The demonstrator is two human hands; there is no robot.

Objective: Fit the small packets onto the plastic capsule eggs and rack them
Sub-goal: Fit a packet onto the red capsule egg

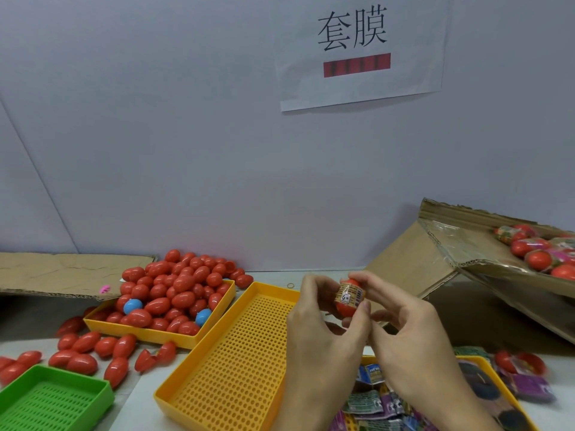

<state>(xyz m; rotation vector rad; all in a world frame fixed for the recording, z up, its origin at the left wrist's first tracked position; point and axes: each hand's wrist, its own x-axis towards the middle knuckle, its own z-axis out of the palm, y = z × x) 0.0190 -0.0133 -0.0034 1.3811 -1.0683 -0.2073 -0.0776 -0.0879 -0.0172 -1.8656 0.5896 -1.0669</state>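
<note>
Both hands hold one red capsule egg [346, 308] upright above the table, with a printed packet sleeve [349, 294] wrapped round its upper half. My left hand [323, 331] pinches the egg from the left and below. My right hand [407, 334] pinches it from the right, fingertips on the sleeve's top. An empty perforated yellow tray [236, 362] lies just left of the hands. A pile of bare red eggs [177, 287], with two blue ones, fills another yellow tray [149, 332] at the left. Loose packets [370, 399] lie in a tray under my wrists.
A tilted cardboard box [441, 259] at the right holds sleeved eggs [541, 253]. Loose red eggs [87, 353] lie scattered on the table at the left. A green perforated tray [53, 399] sits at the bottom left. Flat cardboard [62, 272] leans at the back left. A wall stands close behind.
</note>
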